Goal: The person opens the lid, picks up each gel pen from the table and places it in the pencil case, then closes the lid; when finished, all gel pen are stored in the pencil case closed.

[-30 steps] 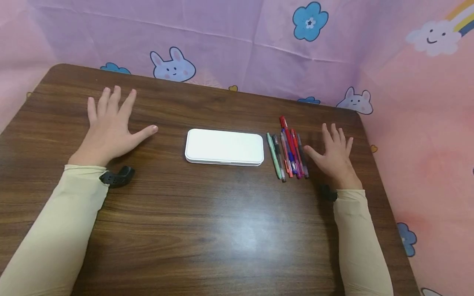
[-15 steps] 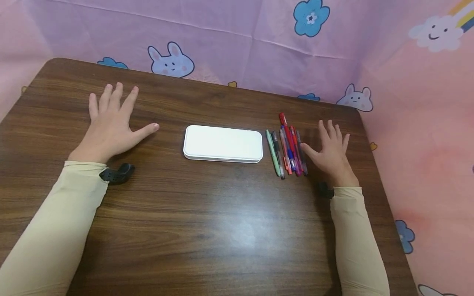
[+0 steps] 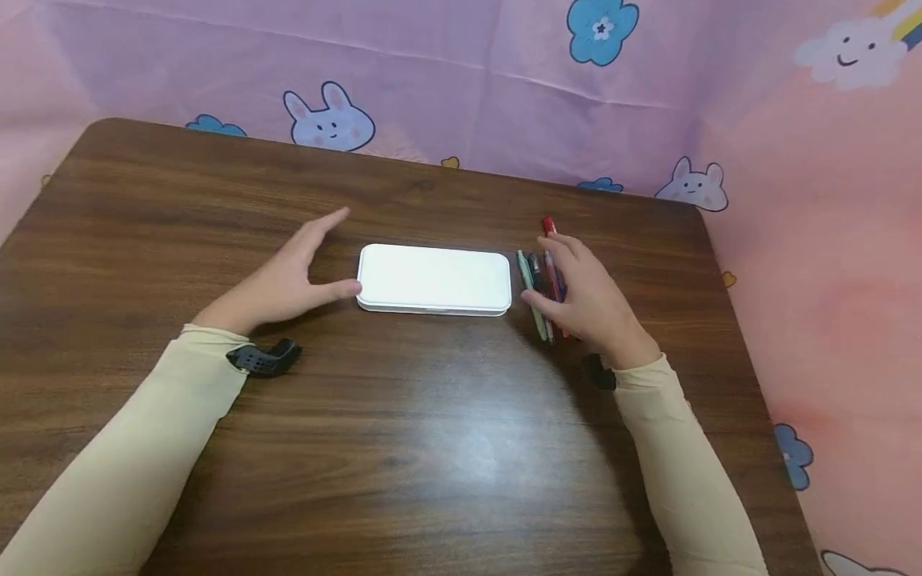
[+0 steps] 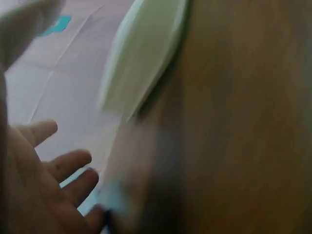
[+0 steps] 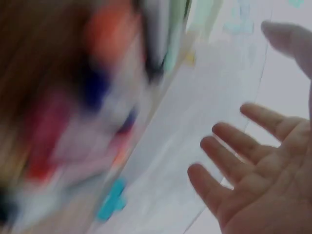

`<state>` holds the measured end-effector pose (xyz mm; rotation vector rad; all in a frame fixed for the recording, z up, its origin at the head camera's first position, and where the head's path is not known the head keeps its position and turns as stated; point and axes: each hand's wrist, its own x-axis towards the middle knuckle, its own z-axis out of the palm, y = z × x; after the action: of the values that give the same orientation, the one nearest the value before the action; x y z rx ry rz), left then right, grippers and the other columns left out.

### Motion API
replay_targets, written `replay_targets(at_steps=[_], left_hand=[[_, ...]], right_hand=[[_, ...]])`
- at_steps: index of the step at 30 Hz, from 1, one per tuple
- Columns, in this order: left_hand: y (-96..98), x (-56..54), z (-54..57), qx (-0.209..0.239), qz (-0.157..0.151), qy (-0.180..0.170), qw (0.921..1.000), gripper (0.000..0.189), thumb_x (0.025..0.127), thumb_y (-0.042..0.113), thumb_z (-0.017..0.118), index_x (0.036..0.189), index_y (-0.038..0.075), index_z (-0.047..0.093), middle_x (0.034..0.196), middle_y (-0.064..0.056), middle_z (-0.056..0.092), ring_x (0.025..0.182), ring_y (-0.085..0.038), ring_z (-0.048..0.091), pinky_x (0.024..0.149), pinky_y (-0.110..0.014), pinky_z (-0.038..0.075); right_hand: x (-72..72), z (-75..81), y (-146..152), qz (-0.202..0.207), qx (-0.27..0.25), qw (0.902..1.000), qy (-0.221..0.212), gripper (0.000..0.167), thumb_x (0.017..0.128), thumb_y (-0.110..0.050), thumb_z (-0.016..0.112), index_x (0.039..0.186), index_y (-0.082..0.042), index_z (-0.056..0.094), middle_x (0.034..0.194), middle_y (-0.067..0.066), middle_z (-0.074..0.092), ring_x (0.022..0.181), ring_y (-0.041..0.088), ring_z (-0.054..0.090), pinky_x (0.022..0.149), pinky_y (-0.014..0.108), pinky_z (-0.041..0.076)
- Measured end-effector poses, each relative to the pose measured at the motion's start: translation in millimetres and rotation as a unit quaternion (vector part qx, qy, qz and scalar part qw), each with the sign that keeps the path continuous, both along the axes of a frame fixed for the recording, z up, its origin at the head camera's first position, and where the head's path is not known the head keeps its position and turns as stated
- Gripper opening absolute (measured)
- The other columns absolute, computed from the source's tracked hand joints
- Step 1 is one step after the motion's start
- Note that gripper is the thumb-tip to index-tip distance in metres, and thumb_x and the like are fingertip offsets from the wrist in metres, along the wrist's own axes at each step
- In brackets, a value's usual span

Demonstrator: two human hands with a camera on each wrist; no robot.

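Note:
A white flat case (image 3: 435, 280) with rounded corners lies closed on the brown table. Just left of it is my left hand (image 3: 277, 280), fingers extended and thumb tip at the case's left end; whether it touches I cannot tell. My right hand (image 3: 594, 304) hovers above several pens, its thumb and fingers spread and nothing held. A light green pen (image 3: 531, 296) lies nearest the case, and a red pen cap (image 3: 549, 225) sticks out past the fingers. The hand hides most other pens in the head view. In the right wrist view the pens (image 5: 97, 102) are blurred.
The wooden table (image 3: 346, 448) has a far edge against a pink and purple cloth (image 3: 432, 64) printed with rabbits and flowers. More of this cloth hangs along the right side. A black strap (image 3: 265, 358) sits at the left wrist.
Both hands have moved inward: the left hand rightward to the case's left end, the right hand leftward over the pens. Case and pens lie where they were.

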<state>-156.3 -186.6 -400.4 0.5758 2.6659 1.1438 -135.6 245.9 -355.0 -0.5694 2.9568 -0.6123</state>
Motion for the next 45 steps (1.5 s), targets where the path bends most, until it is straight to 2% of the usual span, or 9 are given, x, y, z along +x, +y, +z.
replay_targets(at_steps=[6, 12, 20, 25, 31, 34, 39, 43, 45], left_hand=[[28.4, -0.5, -14.2, 0.003, -0.051, 0.016, 0.9986, 0.115, 0.083, 0.046, 0.086, 0.167, 0.019, 0.012, 0.17, -0.011, 0.022, 0.157, -0.032, 0.019, 0.128, -0.054, -0.007], [36.1, -1.6, -20.6, -0.039, -0.053, 0.041, 0.997, 0.112, 0.078, 0.048, 0.09, 0.164, 0.014, 0.026, 0.164, -0.014, 0.036, 0.151, -0.035, 0.032, 0.127, -0.057, -0.007], [32.0, 2.4, -21.5, -0.037, -0.037, 0.066, 0.9965, 0.103, 0.076, 0.041, 0.093, 0.156, 0.007, 0.038, 0.156, -0.015, 0.046, 0.146, -0.036, 0.041, 0.128, -0.056, -0.001], [28.3, 6.0, -22.3, -0.035, -0.036, 0.066, 0.9965, 0.103, 0.077, 0.039, 0.093, 0.157, 0.007, 0.037, 0.156, -0.017, 0.046, 0.145, -0.037, 0.041, 0.128, -0.057, -0.003], [30.9, 6.9, -24.6, -0.026, -0.04, 0.056, 0.9973, 0.111, 0.077, 0.038, 0.093, 0.162, 0.01, 0.027, 0.16, -0.017, 0.041, 0.148, -0.037, 0.037, 0.128, -0.057, -0.004], [33.0, 6.8, -25.7, -0.029, -0.031, 0.042, 0.9982, 0.124, 0.077, 0.044, 0.092, 0.167, 0.014, 0.011, 0.161, -0.018, 0.039, 0.149, -0.036, 0.036, 0.129, -0.052, -0.005], [37.6, 2.5, -24.2, -0.019, -0.023, 0.041, 0.9987, 0.131, 0.076, 0.047, 0.091, 0.167, 0.015, 0.002, 0.159, -0.017, 0.044, 0.154, -0.031, 0.03, 0.129, -0.05, -0.006], [38.1, -1.4, -22.2, -0.01, -0.018, 0.046, 0.9987, 0.126, 0.076, 0.046, 0.092, 0.166, 0.014, 0.009, 0.163, -0.014, 0.04, 0.158, -0.026, 0.017, 0.13, -0.048, -0.004], [38.0, -2.1, -22.7, -0.011, -0.016, 0.045, 0.9988, 0.126, 0.076, 0.047, 0.092, 0.165, 0.013, 0.01, 0.165, -0.013, 0.036, 0.159, -0.024, 0.014, 0.13, -0.046, -0.003]], right_hand=[[-6.7, -1.5, -42.9, 0.134, 0.073, 0.9879, 0.025, 0.077, 0.087, -0.041, 0.082, 0.148, -0.008, 0.05, 0.158, 0.021, 0.041, 0.14, 0.04, 0.047, 0.116, 0.052, 0.043], [-13.8, 3.5, -56.2, 0.161, 0.133, 0.9778, 0.009, 0.063, 0.088, -0.035, 0.082, 0.141, -0.012, 0.057, 0.155, 0.02, 0.046, 0.134, 0.039, 0.053, 0.092, 0.048, 0.061], [-24.5, 10.6, -64.4, 0.208, 0.152, 0.9663, 0.006, 0.053, 0.085, -0.039, 0.082, 0.129, -0.014, 0.066, 0.146, 0.016, 0.057, 0.129, 0.036, 0.056, 0.089, 0.046, 0.062], [-33.2, 9.7, -63.2, 0.224, 0.12, 0.9671, -0.004, 0.053, 0.085, -0.038, 0.081, 0.13, -0.014, 0.069, 0.144, 0.016, 0.06, 0.131, 0.035, 0.057, 0.096, 0.045, 0.059], [-50.7, 10.7, -42.9, 0.232, -0.016, 0.9714, -0.046, 0.043, 0.089, -0.029, 0.08, 0.128, -0.012, 0.074, 0.133, 0.008, 0.07, 0.122, 0.022, 0.066, 0.099, 0.041, 0.056], [-59.8, 10.3, -30.6, 0.198, -0.101, 0.9712, -0.086, 0.032, 0.094, -0.026, 0.078, 0.123, -0.013, 0.077, 0.122, 0.004, 0.074, 0.109, 0.016, 0.069, 0.091, 0.038, 0.058], [-69.6, 7.1, -19.9, 0.046, -0.235, 0.9632, -0.122, 0.023, 0.102, -0.025, 0.068, 0.111, -0.006, 0.078, 0.107, 0.008, 0.075, 0.094, 0.026, 0.071, 0.085, 0.036, 0.062], [-78.7, 7.4, -22.0, -0.05, -0.284, 0.9506, -0.115, 0.028, 0.104, -0.028, 0.065, 0.116, -0.003, 0.07, 0.107, 0.011, 0.071, 0.092, 0.03, 0.072, 0.086, 0.041, 0.063], [-84.5, 7.6, -23.8, -0.073, -0.274, 0.953, -0.106, 0.028, 0.104, -0.03, 0.063, 0.117, -0.005, 0.067, 0.106, 0.012, 0.07, 0.092, 0.028, 0.072, 0.086, 0.042, 0.063]])
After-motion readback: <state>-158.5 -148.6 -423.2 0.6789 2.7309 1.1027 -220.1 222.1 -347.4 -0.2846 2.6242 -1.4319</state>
